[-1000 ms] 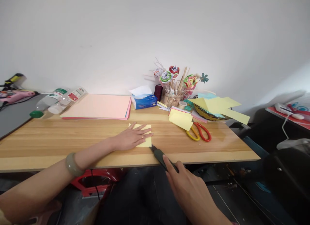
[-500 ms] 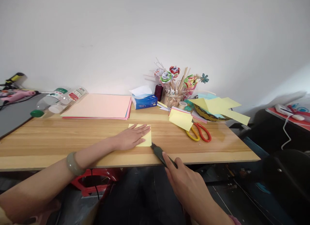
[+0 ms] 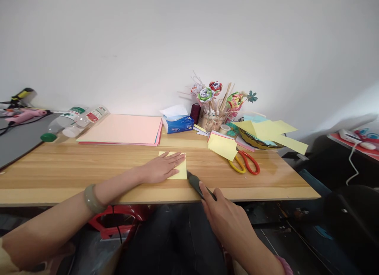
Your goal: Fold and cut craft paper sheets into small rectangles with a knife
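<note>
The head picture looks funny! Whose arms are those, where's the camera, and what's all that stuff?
There's no robot here, just a person wearing a camera on their head, looking forward and down. Those are their own arms! The left hand lies flat on a piece of yellow paper. The right hand holds a dark tool, its tip by the paper's edge. Also on the wooden table are pink sheets, a blue tissue pack and scissors.
</note>
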Motion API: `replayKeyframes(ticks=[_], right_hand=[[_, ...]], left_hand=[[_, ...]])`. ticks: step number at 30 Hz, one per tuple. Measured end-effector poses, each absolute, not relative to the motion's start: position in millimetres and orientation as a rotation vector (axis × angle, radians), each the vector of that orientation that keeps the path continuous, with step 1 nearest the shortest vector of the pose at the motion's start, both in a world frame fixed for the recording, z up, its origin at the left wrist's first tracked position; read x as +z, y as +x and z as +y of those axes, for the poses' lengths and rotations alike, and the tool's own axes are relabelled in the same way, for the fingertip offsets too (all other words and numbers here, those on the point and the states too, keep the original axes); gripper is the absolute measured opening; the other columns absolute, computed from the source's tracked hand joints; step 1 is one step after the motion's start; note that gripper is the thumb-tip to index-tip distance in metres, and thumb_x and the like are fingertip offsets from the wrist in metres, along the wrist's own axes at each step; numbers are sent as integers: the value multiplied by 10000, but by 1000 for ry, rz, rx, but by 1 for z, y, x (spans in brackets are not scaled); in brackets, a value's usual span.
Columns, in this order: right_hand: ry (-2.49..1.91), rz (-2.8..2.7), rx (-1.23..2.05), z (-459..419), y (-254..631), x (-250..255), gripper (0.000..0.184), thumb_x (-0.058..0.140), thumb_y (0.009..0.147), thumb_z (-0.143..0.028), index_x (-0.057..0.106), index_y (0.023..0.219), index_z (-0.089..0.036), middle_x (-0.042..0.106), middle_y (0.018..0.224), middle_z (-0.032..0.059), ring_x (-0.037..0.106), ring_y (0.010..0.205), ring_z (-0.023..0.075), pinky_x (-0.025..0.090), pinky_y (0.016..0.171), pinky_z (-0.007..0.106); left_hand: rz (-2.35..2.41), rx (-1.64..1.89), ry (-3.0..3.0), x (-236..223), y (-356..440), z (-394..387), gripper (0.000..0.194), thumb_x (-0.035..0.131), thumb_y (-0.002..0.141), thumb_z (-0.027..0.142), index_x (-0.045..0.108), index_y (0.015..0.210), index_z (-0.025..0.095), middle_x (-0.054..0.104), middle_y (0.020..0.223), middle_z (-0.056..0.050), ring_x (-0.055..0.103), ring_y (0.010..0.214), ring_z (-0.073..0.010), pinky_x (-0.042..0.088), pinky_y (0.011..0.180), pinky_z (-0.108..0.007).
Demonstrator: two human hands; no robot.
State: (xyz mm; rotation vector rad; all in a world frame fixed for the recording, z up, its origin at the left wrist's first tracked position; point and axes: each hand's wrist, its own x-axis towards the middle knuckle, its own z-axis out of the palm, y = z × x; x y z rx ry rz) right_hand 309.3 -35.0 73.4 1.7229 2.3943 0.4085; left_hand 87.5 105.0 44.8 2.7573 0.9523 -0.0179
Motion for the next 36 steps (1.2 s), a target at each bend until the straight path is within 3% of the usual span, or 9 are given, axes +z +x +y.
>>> replayKeyframes(ticks=[15, 30, 36], right_hand=[[1783, 2340, 272, -15, 300, 80, 474, 384, 931, -236, 355, 1401, -187, 616, 924, 95, 669, 655, 204, 504, 505, 295], [1811, 2330, 159, 16, 297, 88, 470, 328, 955, -276, 296, 1414, -180, 610, 1001, 135, 660, 776, 209, 477, 616, 290], [1874, 2396, 118, 35, 304, 88, 459, 323, 951, -287, 345, 1394, -169, 621, 983, 140, 653, 772, 248, 462, 623, 324]], left_hand=[[968, -46, 2753, 45, 88, 105, 548, 166, 984, 413, 41, 1469, 190, 53, 1544, -37, 22, 1415, -147, 52, 1134, -401], [973, -28, 2744, 45, 89, 105, 574, 171, 979, 419, 46, 1469, 147, 60, 1543, -46, 27, 1415, -140, 58, 1136, -387], [972, -4, 2736, 46, 87, 103, 562, 187, 975, 421, 81, 1470, 177, 60, 1541, -38, 51, 1414, -140, 56, 1136, -383]])
